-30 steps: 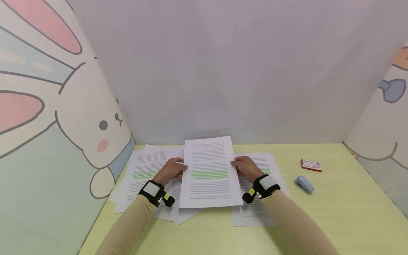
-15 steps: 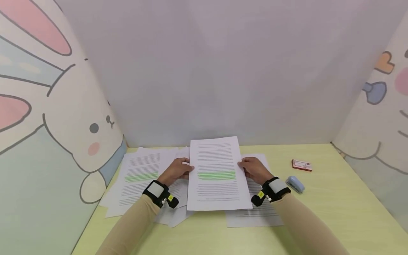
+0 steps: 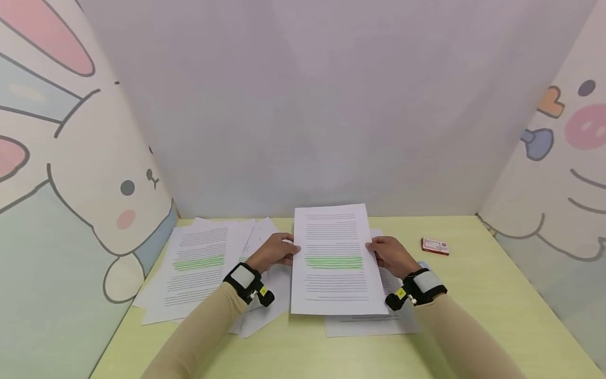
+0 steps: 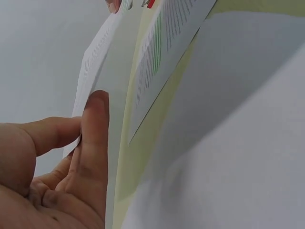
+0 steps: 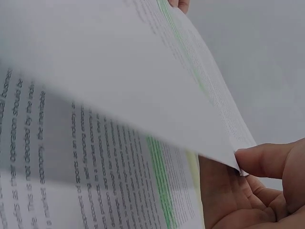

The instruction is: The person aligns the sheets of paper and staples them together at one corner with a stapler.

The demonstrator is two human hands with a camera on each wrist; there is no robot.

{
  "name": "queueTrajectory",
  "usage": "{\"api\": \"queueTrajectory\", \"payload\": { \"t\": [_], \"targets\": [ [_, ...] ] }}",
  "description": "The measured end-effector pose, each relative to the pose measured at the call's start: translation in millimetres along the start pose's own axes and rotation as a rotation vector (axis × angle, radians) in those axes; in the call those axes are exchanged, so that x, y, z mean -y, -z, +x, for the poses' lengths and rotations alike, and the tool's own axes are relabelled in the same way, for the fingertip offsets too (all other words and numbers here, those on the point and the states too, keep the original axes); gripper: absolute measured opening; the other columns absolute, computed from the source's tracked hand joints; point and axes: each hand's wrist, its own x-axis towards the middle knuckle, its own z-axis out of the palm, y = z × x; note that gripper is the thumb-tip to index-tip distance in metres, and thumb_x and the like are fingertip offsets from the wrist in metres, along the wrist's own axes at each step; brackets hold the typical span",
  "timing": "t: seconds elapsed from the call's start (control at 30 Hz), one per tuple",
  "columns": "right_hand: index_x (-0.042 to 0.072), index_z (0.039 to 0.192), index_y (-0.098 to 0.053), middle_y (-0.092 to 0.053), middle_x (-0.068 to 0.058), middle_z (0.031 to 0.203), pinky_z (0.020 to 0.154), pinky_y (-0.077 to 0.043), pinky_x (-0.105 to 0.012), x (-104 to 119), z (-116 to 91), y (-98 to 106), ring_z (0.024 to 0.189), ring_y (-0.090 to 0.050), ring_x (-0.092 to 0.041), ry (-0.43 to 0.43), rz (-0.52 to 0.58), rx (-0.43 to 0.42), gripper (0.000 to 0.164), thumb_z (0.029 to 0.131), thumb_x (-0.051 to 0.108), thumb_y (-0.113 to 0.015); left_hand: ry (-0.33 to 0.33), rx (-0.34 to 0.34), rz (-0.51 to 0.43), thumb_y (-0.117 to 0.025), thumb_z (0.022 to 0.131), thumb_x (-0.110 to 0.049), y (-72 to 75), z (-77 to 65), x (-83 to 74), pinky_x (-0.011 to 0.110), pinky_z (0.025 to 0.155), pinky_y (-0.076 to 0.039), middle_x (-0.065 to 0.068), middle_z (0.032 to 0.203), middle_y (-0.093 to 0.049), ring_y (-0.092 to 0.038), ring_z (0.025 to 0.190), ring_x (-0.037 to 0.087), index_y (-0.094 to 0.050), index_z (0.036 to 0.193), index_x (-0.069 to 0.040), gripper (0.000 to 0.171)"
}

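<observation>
A printed sheet of paper (image 3: 333,289) with a green highlighted band is held up over the table, tilted toward the head camera. My left hand (image 3: 274,251) pinches its left edge, thumb in front and fingers behind. On the opposite edge my right hand (image 3: 392,255) pinches it the same way, and the right wrist view shows the thumb (image 5: 264,160) at the sheet's edge. Beneath the held sheet, partly hidden by it, another printed page (image 3: 355,327) lies on the table. Several overlapping printed pages (image 3: 194,284) are spread at the left, some with green highlighting.
A small red and white box (image 3: 435,246) lies at the back right of the table (image 3: 497,305). The blue stapler (image 3: 423,264) is mostly hidden behind my right wrist. A grey wall (image 3: 326,105) stands behind, with cartoon-covered panels on both sides.
The head view has turned slightly right, so the table and its things shift left in the picture. Both hands still hold the sheet, now farther right over the page beneath. My right wrist now covers most of the stapler.
</observation>
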Motion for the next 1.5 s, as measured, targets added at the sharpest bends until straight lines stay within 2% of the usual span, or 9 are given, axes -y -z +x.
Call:
{"api": "queueTrajectory", "payload": {
  "t": [0.23,0.4,0.67,1.0,1.1,1.3,1.5],
  "targets": [
    [-0.01,0.13,-0.051,-0.063,-0.016,0.114,0.072,-0.051,-0.028,-6.2,-9.2,17.1,0.087,-0.062,-0.018,-0.04,-0.034,-0.038,0.033,0.107,0.014,-0.051,-0.004,0.008,0.02,-0.067,0.097,-0.008,-21.1,6.3,-3.0,0.027,0.062,-0.059,0.016,0.091,-0.07,-0.068,0.071,0.018,-0.057,0.127,0.005,0.034],
    [-0.01,0.129,-0.052,-0.064,-0.015,0.111,0.071,-0.049,-0.028,-13.9,-15.5,25.4,0.087,-0.06,-0.018,-0.07,-0.069,-0.049,0.032,0.107,0.013,-0.051,0.003,0.045,0.029,-0.067,0.097,-0.007,-35.8,10.6,0.9,0.029,0.063,-0.06,0.016,0.088,-0.071,-0.068,0.069,0.018,-0.056,0.126,0.007,0.034],
    [-0.012,0.132,-0.05,-0.064,-0.018,0.113,0.071,-0.052,-0.029,-23.4,-22.6,37.9,0.087,-0.062,-0.019,-0.057,-0.083,-0.057,0.036,0.107,0.013,-0.05,-0.009,0.06,0.107,-0.066,0.099,-0.011,-52.4,13.5,4.3,0.025,0.056,-0.057,0.011,0.076,-0.071,-0.066,0.06,0.013,-0.067,0.111,0.007,0.021],
    [-0.01,0.126,-0.055,-0.063,-0.013,0.101,0.063,-0.045,-0.029,-32.2,-23.6,44.5,0.08,-0.058,-0.017,-0.072,-0.178,-0.117,0.034,0.104,0.015,-0.055,-0.035,0.096,0.214,-0.067,0.099,-0.019,-60.6,10.4,7.4,0.021,0.048,-0.048,0.007,0.068,-0.07,-0.067,0.056,0.012,-0.075,0.086,0.001,0.025],
    [-0.011,0.126,-0.056,-0.061,-0.013,0.102,0.061,-0.041,-0.029,-32.5,-22.3,45.1,0.08,-0.056,-0.018,-0.064,-0.204,-0.132,0.034,0.103,0.015,-0.056,-0.039,0.102,0.253,-0.068,0.099,-0.02,-60.9,8.7,7.3,0.02,0.046,-0.046,0.006,0.066,-0.07,-0.065,0.054,0.011,-0.075,0.084,0.0,0.026],
    [-0.01,0.127,-0.058,-0.06,-0.015,0.107,0.066,-0.043,-0.03,-32.9,-20.3,44.1,0.087,-0.055,-0.022,-0.081,-0.271,-0.165,0.036,0.102,0.016,-0.057,-0.035,0.094,0.309,-0.069,0.098,-0.02,-61.4,7.7,9.4,0.019,0.045,-0.04,0.003,0.064,-0.069,-0.062,0.051,0.009,-0.077,0.083,-0.002,0.024],
    [-0.01,0.127,-0.059,-0.059,-0.016,0.104,0.065,-0.043,-0.031,-33.9,-18.7,43.8,0.087,-0.054,-0.025,-0.078,-0.339,-0.184,0.037,0.102,0.017,-0.058,-0.028,0.081,0.372,-0.07,0.098,-0.021,-62.4,9.3,10.5,0.02,0.044,-0.036,0.002,0.064,-0.069,-0.058,0.048,0.009,-0.076,0.079,-0.006,0.025]
  ]
}}
